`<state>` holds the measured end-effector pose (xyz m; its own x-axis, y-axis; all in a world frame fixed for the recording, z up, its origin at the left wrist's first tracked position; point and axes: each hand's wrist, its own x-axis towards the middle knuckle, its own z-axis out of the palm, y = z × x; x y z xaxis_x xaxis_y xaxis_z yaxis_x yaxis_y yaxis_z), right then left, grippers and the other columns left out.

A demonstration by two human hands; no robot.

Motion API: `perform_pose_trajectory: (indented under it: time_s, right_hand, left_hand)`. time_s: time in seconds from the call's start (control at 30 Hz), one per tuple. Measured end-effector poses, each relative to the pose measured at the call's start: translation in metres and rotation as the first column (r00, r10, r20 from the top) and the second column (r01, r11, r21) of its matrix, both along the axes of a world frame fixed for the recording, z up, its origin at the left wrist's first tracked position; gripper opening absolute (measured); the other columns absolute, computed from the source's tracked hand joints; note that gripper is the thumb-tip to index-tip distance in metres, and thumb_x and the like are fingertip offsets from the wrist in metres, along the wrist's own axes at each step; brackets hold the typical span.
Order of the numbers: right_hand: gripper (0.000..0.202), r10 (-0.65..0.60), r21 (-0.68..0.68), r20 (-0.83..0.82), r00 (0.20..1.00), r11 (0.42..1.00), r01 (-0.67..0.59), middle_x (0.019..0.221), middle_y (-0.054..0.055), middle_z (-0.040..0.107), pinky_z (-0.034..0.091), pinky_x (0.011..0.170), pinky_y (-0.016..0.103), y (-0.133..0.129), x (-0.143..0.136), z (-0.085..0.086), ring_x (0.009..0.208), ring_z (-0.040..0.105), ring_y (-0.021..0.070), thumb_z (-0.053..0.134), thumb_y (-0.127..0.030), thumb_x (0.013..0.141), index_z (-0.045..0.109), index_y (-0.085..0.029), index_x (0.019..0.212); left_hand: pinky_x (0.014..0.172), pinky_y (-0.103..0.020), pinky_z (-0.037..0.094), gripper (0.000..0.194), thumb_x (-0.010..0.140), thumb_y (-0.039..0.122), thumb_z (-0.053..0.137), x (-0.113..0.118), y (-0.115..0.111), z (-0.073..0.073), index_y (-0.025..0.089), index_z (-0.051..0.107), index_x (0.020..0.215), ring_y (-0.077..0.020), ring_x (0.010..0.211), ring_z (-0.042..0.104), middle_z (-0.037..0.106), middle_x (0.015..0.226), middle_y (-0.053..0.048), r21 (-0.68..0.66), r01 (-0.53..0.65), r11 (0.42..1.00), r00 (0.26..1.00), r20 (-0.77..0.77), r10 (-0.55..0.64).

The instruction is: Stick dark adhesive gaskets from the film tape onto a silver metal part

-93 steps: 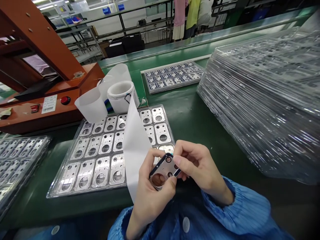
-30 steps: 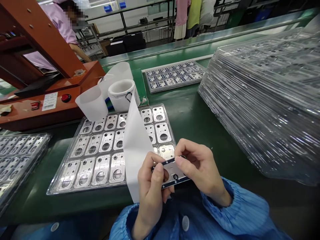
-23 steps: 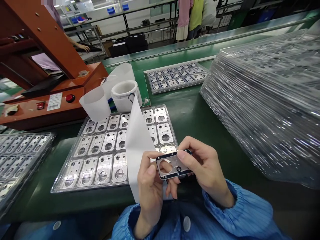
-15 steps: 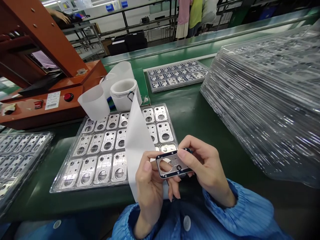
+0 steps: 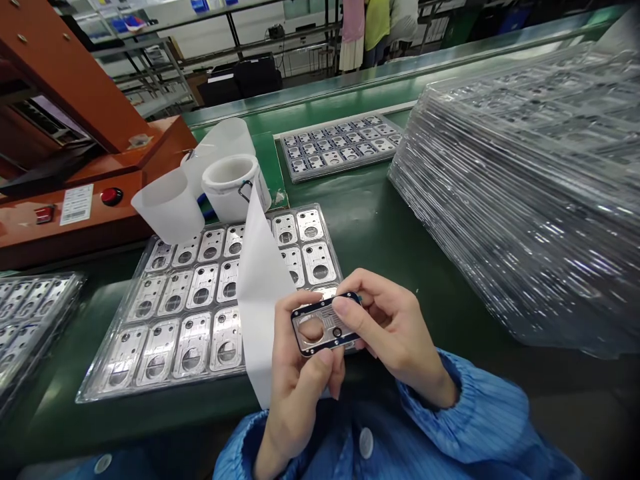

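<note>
A small silver metal plate with a dark border, a large round hole and a small black ring is held up between both hands. My left hand grips its left part, the thumb on the lower edge and fingers behind. My right hand pinches the right end, thumb on the face. Just behind the hands lies a clear plastic tray with rows of similar silver plates. A strip of white film hangs from a white roll across that tray.
An orange press with a red button stands at left. A tall stack of clear plastic trays rises at right. More filled trays lie at the back and far left. People stand in the background.
My left thumb has moved from the plate's left side down to its lower edge. The plate stays in both hands, tilted slightly differently. The whole view has shifted a little.
</note>
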<state>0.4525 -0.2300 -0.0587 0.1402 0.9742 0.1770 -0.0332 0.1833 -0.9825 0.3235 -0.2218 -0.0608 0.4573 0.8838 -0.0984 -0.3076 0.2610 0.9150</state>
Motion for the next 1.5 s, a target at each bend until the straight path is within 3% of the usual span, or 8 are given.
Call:
perform_pose_trajectory:
  time_s: [0.47, 1.0, 1.1, 1.13, 1.23, 1.33, 1.5]
  right_hand:
    - [0.013, 0.028, 0.009, -0.039, 0.999, 1.000, -0.027, 0.052, -0.007, 0.044, 0.030, 0.033, 0.011, 0.001, -0.001, 0.002, 0.039, 0.040, 0.0025, 0.054, -0.023, 0.088, 0.052, -0.015, 0.077]
    - [0.011, 0.031, 0.008, -0.036, 0.999, 0.999, -0.031, 0.054, -0.008, 0.045, 0.032, 0.036, 0.008, 0.002, -0.002, 0.002, 0.041, 0.041, 0.0007, 0.054, -0.021, 0.089, 0.053, -0.016, 0.079]
    - [0.007, 0.045, 0.008, -0.038, 0.998, 0.999, -0.045, 0.055, -0.008, 0.047, 0.034, 0.036, 0.010, 0.000, -0.002, -0.001, 0.041, 0.041, 0.0019, 0.053, -0.023, 0.090, 0.053, -0.018, 0.086]
    - [0.004, 0.021, 0.021, -0.017, 1.000, 1.000, -0.021, 0.059, -0.007, 0.049, 0.037, 0.038, 0.011, -0.001, -0.002, -0.002, 0.044, 0.044, 0.0030, 0.053, -0.022, 0.090, 0.053, -0.018, 0.092]
    - [0.024, -0.141, 0.161, 0.124, 0.982, 0.980, 0.120, 0.084, -0.001, 0.056, 0.047, 0.053, 0.018, -0.008, 0.002, -0.008, 0.062, 0.054, 0.0072, 0.056, -0.014, 0.087, 0.050, -0.021, 0.109]
    - [0.024, -0.216, 0.339, 0.265, 0.940, 0.933, 0.119, 0.101, 0.004, 0.053, 0.049, 0.065, 0.023, -0.014, 0.007, -0.013, 0.078, 0.055, 0.0106, 0.057, -0.006, 0.082, 0.057, -0.019, 0.102]
    - [0.016, -0.255, 0.428, 0.373, 0.892, 0.900, 0.078, 0.105, 0.006, 0.048, 0.050, 0.072, 0.025, -0.015, 0.009, -0.017, 0.083, 0.055, 0.0112, 0.059, -0.003, 0.080, 0.062, -0.015, 0.090]
  left_hand:
    - [0.041, -0.011, 0.027, 0.031, 0.083, 0.026, 0.056, 0.002, -0.001, 0.001, 0.026, 0.039, 0.109, -0.0008, 0.040, 0.034, 0.042, 0.055, 0.010, 0.009, -0.020, 1.000, 1.000, -0.018, 0.020]
    - [0.043, -0.014, 0.025, 0.025, 0.085, 0.020, 0.048, -0.001, 0.000, 0.000, 0.027, 0.042, 0.108, -0.0021, 0.043, 0.029, 0.035, 0.057, 0.009, 0.005, -0.017, 1.000, 1.000, 0.007, 0.017]
    - [0.043, -0.014, 0.026, 0.024, 0.086, 0.019, 0.047, 0.001, 0.000, 0.000, 0.026, 0.043, 0.108, -0.0019, 0.043, 0.031, 0.035, 0.058, 0.009, 0.028, -0.044, 0.999, 0.999, 0.007, 0.044]
    - [0.044, -0.013, 0.027, 0.024, 0.086, 0.018, 0.047, 0.001, 0.000, -0.001, 0.027, 0.042, 0.108, -0.0018, 0.043, 0.031, 0.035, 0.057, 0.009, 0.034, -0.053, 0.998, 0.999, 0.007, 0.053]
    - [0.043, -0.013, 0.027, 0.024, 0.088, 0.018, 0.045, 0.003, 0.001, -0.004, 0.028, 0.040, 0.109, -0.0019, 0.043, 0.032, 0.038, 0.058, 0.008, 0.054, -0.069, 0.996, 0.997, 0.027, 0.068]
    - [0.044, -0.013, 0.028, 0.024, 0.089, 0.019, 0.044, 0.004, 0.001, -0.005, 0.028, 0.039, 0.110, -0.0029, 0.045, 0.033, 0.039, 0.058, 0.008, 0.059, -0.069, 0.996, 0.997, 0.038, 0.067]
    - [0.045, -0.014, 0.029, 0.024, 0.089, 0.017, 0.042, 0.007, -0.004, 0.001, 0.028, 0.039, 0.110, -0.0038, 0.047, 0.033, 0.038, 0.058, 0.007, 0.054, -0.117, 0.992, 0.993, -0.028, 0.119]
